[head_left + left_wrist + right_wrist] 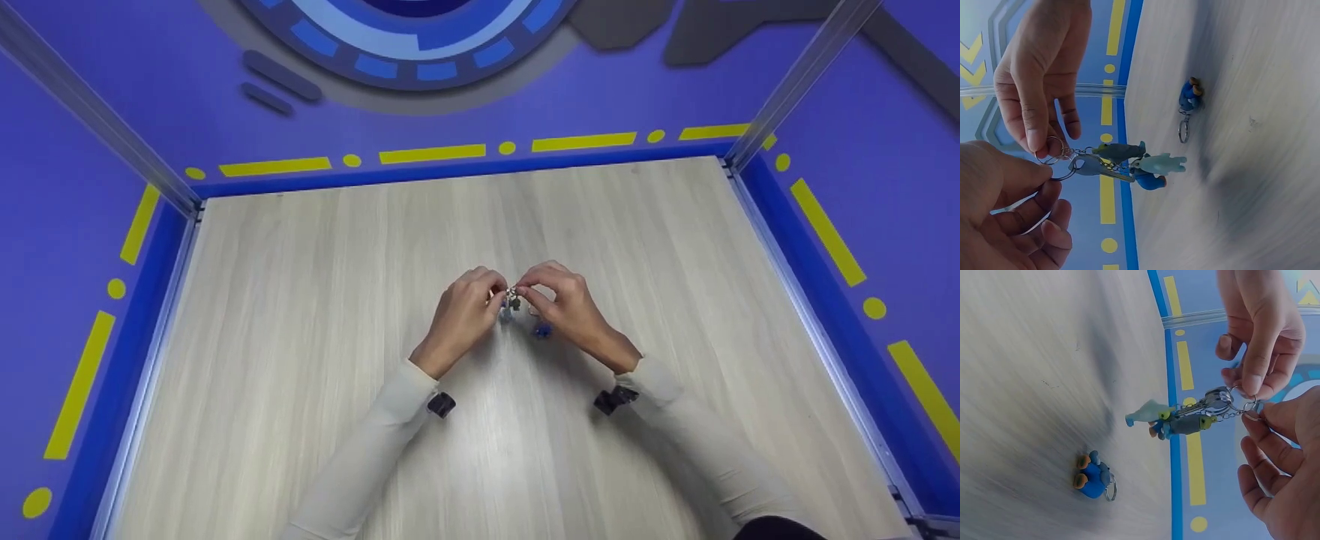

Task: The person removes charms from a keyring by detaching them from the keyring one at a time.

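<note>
Above the pale wood-grain tabletop (300, 337), a person's left hand (469, 304) and right hand (559, 300) met almost fingertip to fingertip. The left hand's grip was narrow, thumb against forefinger, pinching a shiny round metal split ring (1067, 177). The right hand's grip was just as narrow, thumb and forefinger on a thinner round silver ring (1062, 147) just beside the first. From these rings, clear of the tabletop, hung a silver metal key (1086, 165) and fine metal chains bearing three small figures: a dark grey one with a yellow-green head (1189, 425), a pale aqua one (1159, 163) and a blue one with orange parts (1151, 180), partly hidden behind the others. Which chain ran to which ring could not be told.

On the tabletop itself, below the right hand, lay a separate blue figure with orange-brown feet (1093, 479), its own silver ring (1114, 488) attached and touched by neither hand.

Over the near part of the tabletop stretched two off-white sleeves (367, 457), a small black wrist camera (441, 405) at the left cuff and another black wrist camera (615, 400) at the right. Beyond the tabletop's far edge rose a blue-violet panel with yellow dashes (420, 127), and grey metal posts (795, 82) stood at its far corners.
</note>
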The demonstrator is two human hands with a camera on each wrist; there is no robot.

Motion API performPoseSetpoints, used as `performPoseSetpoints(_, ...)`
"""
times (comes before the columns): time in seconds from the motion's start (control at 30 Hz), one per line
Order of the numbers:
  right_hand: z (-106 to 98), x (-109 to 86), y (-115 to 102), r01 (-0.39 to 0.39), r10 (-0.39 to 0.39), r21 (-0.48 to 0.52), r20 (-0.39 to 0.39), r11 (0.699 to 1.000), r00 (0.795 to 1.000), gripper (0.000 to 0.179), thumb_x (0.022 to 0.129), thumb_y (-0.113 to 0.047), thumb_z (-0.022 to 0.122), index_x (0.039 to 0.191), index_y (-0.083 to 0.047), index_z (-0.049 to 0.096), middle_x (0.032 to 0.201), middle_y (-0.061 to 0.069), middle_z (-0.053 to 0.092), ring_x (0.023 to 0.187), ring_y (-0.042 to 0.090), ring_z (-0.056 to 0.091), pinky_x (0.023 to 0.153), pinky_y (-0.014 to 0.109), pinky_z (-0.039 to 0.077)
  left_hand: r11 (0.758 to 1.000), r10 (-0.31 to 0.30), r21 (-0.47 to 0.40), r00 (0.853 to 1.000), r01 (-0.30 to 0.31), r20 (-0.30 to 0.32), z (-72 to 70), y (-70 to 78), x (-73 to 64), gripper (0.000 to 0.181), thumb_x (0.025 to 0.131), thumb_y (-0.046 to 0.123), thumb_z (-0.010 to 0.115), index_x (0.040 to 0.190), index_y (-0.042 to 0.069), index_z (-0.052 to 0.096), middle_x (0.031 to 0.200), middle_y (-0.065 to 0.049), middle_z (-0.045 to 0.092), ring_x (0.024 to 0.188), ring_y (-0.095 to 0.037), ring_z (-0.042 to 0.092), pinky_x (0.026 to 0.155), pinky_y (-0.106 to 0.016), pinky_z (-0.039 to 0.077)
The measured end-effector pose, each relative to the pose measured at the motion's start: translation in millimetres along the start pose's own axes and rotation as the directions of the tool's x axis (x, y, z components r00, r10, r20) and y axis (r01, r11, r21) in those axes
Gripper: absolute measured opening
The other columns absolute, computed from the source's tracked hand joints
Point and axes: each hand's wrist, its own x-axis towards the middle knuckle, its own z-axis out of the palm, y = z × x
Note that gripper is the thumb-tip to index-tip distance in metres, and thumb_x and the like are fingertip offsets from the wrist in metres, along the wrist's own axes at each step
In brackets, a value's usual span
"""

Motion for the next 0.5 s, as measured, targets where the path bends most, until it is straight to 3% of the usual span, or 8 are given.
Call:
performPoseSetpoints(0.23, -0.2, -0.8, -1.5, -0.020, 0.020, -0.001, 0.003, 1.000, 1.000, 0.004, 0.100, 0.002, 0.079, 0.098, -0.001, 0.081, 0.101, 0.010, 0.079, 0.101, 0.031, 0.074, 0.093, 0.037, 0.058, 1.000, -0.002, -0.015, 1.000, 0.002, 0.009, 3.1, -2.5, -1.9, 0.005, 0.099, 0.001, 0.073, 0.099, 0.005, 0.075, 0.095, -0.006, 0.075, 0.081, -0.020, 0.067, 0.072, -0.038, 0.058)
performPoseSetpoints(0.5, -0.6, -0.5, -1.6, -0.032, 0.032, 0.007, -0.003, 0.999, 0.999, 0.005, 0.100, 0.001, 0.079, 0.099, -0.004, 0.082, 0.103, 0.009, 0.079, 0.101, 0.030, 0.075, 0.089, 0.048, 0.061, 0.998, -0.012, -0.057, 1.000, 0.011, -0.020, 7.3, -1.6, -2.7, 0.010, 0.100, -0.001, 0.071, 0.106, 0.006, 0.074, 0.095, -0.005, 0.072, 0.083, -0.027, 0.071, 0.071, -0.038, 0.056)
